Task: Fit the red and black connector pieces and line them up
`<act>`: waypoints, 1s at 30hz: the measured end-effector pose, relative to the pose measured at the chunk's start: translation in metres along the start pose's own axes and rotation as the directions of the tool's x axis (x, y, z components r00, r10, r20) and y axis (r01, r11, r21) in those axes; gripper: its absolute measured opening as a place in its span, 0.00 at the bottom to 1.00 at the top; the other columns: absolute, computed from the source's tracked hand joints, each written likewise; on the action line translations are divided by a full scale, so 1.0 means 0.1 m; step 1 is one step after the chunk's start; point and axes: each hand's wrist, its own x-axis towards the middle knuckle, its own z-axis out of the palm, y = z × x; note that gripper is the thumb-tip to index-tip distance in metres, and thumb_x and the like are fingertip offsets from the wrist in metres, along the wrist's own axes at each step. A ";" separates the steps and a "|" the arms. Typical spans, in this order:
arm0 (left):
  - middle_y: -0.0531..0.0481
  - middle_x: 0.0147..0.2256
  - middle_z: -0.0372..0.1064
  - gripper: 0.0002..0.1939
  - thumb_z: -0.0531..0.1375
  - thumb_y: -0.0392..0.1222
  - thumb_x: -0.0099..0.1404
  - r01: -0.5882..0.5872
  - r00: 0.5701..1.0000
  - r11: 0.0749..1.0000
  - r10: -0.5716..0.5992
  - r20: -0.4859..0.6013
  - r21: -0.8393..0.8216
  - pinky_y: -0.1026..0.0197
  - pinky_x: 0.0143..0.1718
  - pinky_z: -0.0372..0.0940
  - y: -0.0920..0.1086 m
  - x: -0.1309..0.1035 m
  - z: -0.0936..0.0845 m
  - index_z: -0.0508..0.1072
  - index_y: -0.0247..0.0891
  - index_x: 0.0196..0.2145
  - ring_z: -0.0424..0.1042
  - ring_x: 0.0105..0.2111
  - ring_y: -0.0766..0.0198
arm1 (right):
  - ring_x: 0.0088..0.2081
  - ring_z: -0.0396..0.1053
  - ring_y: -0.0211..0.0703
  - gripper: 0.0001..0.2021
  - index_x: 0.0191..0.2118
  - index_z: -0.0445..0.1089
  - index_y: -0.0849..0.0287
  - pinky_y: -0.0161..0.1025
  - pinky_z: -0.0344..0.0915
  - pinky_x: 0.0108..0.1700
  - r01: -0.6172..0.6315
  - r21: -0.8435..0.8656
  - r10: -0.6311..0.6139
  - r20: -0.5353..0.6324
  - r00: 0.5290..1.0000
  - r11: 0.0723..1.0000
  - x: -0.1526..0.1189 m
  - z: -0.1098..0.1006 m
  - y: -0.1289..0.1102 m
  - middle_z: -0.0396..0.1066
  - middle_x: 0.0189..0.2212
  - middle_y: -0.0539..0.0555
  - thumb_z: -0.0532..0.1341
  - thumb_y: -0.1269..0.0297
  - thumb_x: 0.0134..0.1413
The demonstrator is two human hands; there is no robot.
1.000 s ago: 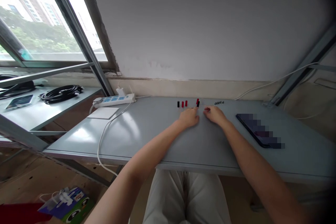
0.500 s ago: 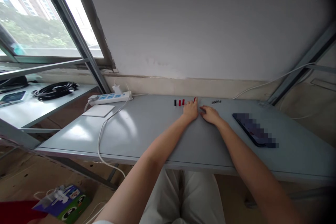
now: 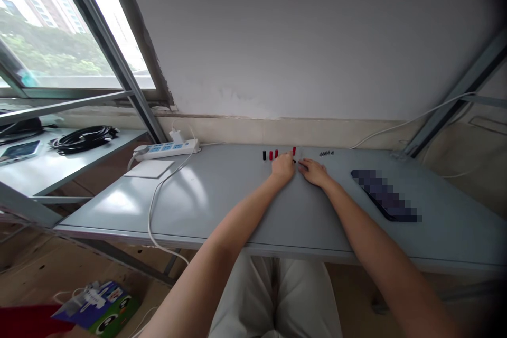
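My left hand [image 3: 283, 166] is over the back of the grey table, its fingers closed around a small red cylinder [image 3: 294, 150] whose top shows past the fingertips. A tiny dark piece [image 3: 294, 161] shows at the edge of that hand. Just to the right, my right hand [image 3: 313, 171] has its fingers drawn together towards the left one; a dark speck shows at its fingertips, too small to name. Left of my left hand stand a black cylinder [image 3: 264, 155] and two red cylinders [image 3: 271, 155]. Several small dark screw-like pieces [image 3: 327, 153] lie in a row to the right.
A dark phone-like slab [image 3: 382, 195], partly pixelated, lies on the right of the table [image 3: 237, 211]. At left are a white power strip [image 3: 168, 149], a white flat square [image 3: 149, 168] and a white cable [image 3: 150, 206] over the front edge. The wall borders the back.
My left hand has shifted slightly left and its raised finger has come down. The red cylinder shows more at its fingertips. My right hand has moved slightly left.
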 end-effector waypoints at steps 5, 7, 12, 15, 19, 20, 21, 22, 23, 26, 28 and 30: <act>0.45 0.30 0.68 0.05 0.55 0.38 0.55 0.090 0.994 0.972 -0.102 -0.044 -0.219 0.61 0.31 0.59 -0.13 -0.14 -0.11 0.68 0.37 0.31 0.67 0.31 0.60 | 0.56 0.47 0.53 0.23 0.55 0.57 0.49 0.62 0.42 0.52 -0.018 -0.035 0.018 0.011 1.000 0.999 0.01 0.01 -0.03 0.51 0.57 0.54 0.43 0.51 0.55; 0.47 0.28 0.68 0.03 0.57 0.38 0.53 0.067 0.994 0.939 -0.092 -0.059 -0.338 0.62 0.31 0.59 -0.19 -0.19 -0.15 0.68 0.37 0.28 0.66 0.30 0.62 | 0.56 0.46 0.54 0.23 0.55 0.56 0.49 0.63 0.41 0.51 -0.022 -0.044 0.022 0.019 1.000 0.999 0.01 0.01 -0.05 0.51 0.57 0.54 0.42 0.51 0.55; 0.49 0.24 0.67 0.04 0.59 0.38 0.51 0.046 0.983 0.842 -0.134 -0.125 -0.538 0.63 0.31 0.58 -0.30 -0.32 -0.15 0.68 0.35 0.26 0.64 0.26 0.67 | 0.55 0.48 0.55 0.23 0.54 0.57 0.50 0.64 0.42 0.50 -0.025 -0.053 0.025 0.003 1.000 0.998 0.02 0.02 -0.08 0.52 0.56 0.55 0.42 0.51 0.55; 0.50 0.23 0.66 0.04 0.59 0.37 0.50 0.063 0.979 0.799 -0.167 -0.119 -0.599 0.64 0.30 0.58 -0.32 -0.38 -0.13 0.68 0.34 0.26 0.63 0.24 0.68 | 0.53 0.51 0.55 0.22 0.52 0.60 0.51 0.62 0.44 0.50 -0.002 -0.035 0.000 -0.046 0.999 0.999 0.00 0.03 -0.09 0.55 0.54 0.56 0.44 0.53 0.55; 0.51 0.22 0.65 0.04 0.59 0.37 0.50 0.117 0.970 0.740 -0.228 -0.083 -0.662 0.64 0.30 0.59 -0.34 -0.39 -0.12 0.68 0.35 0.26 0.63 0.24 0.69 | 0.48 0.58 0.52 0.16 0.44 0.64 0.56 0.52 0.53 0.47 0.075 0.063 -0.062 -0.190 0.980 0.995 -0.04 -0.01 -0.12 0.63 0.46 0.59 0.49 0.56 0.52; 0.51 0.22 0.65 0.05 0.59 0.37 0.50 0.137 0.966 0.724 -0.250 -0.072 -0.676 0.64 0.30 0.59 -0.35 -0.39 -0.12 0.68 0.35 0.26 0.63 0.24 0.69 | 0.45 0.60 0.50 0.15 0.42 0.64 0.58 0.49 0.56 0.45 0.101 0.110 -0.072 -0.238 0.969 0.989 -0.05 -0.03 -0.13 0.65 0.43 0.59 0.50 0.58 0.51; 0.51 0.22 0.65 0.05 0.60 0.38 0.49 0.155 0.961 0.709 -0.269 -0.061 -0.688 0.64 0.30 0.59 -0.35 -0.38 -0.12 0.68 0.35 0.26 0.63 0.24 0.69 | 0.42 0.62 0.48 0.13 0.41 0.63 0.58 0.46 0.58 0.43 0.123 0.161 -0.073 -0.284 0.956 0.979 -0.06 -0.05 -0.14 0.65 0.40 0.59 0.51 0.60 0.50; 0.50 0.23 0.65 0.05 0.60 0.38 0.49 0.168 0.958 0.695 -0.283 -0.052 -0.699 0.64 0.30 0.59 -0.36 -0.38 -0.12 0.68 0.35 0.26 0.63 0.24 0.69 | 0.40 0.63 0.46 0.12 0.40 0.62 0.59 0.43 0.59 0.41 0.138 0.213 -0.063 -0.324 0.944 0.967 -0.06 -0.07 -0.15 0.66 0.38 0.58 0.50 0.62 0.50; 0.50 0.23 0.65 0.06 0.60 0.39 0.49 0.177 0.955 0.684 -0.293 -0.044 -0.708 0.64 0.30 0.59 -0.37 -0.37 -0.12 0.68 0.35 0.26 0.63 0.24 0.69 | 0.37 0.64 0.44 0.11 0.39 0.62 0.58 0.42 0.59 0.39 0.144 0.262 -0.043 -0.356 0.934 0.954 -0.07 -0.09 -0.17 0.66 0.36 0.58 0.50 0.63 0.50; 0.50 0.23 0.65 0.06 0.60 0.39 0.49 0.186 0.953 0.661 -0.300 -0.028 -0.727 0.64 0.29 0.59 -0.38 -0.36 -0.11 0.68 0.35 0.25 0.63 0.24 0.69 | 0.34 0.64 0.42 0.09 0.37 0.61 0.58 0.40 0.59 0.37 0.121 0.388 0.041 -0.383 0.923 0.914 -0.08 -0.13 -0.19 0.67 0.32 0.56 0.49 0.61 0.51; 0.50 0.23 0.65 0.06 0.60 0.39 0.49 0.189 0.953 0.653 -0.302 -0.023 -0.734 0.64 0.29 0.59 -0.38 -0.36 -0.10 0.68 0.35 0.26 0.63 0.24 0.69 | 0.32 0.64 0.41 0.10 0.36 0.61 0.58 0.39 0.59 0.36 0.101 0.467 0.079 -0.352 0.933 0.879 -0.06 -0.13 -0.19 0.67 0.30 0.55 0.49 0.59 0.51; 0.50 0.23 0.66 0.06 0.60 0.39 0.49 0.199 0.952 0.644 -0.307 -0.011 -0.738 0.64 0.29 0.59 -0.38 -0.36 -0.10 0.68 0.34 0.26 0.63 0.24 0.69 | 0.30 0.64 0.40 0.11 0.35 0.61 0.58 0.38 0.59 0.34 0.085 0.537 0.102 -0.308 0.946 0.839 -0.04 -0.11 -0.18 0.67 0.29 0.54 0.50 0.56 0.51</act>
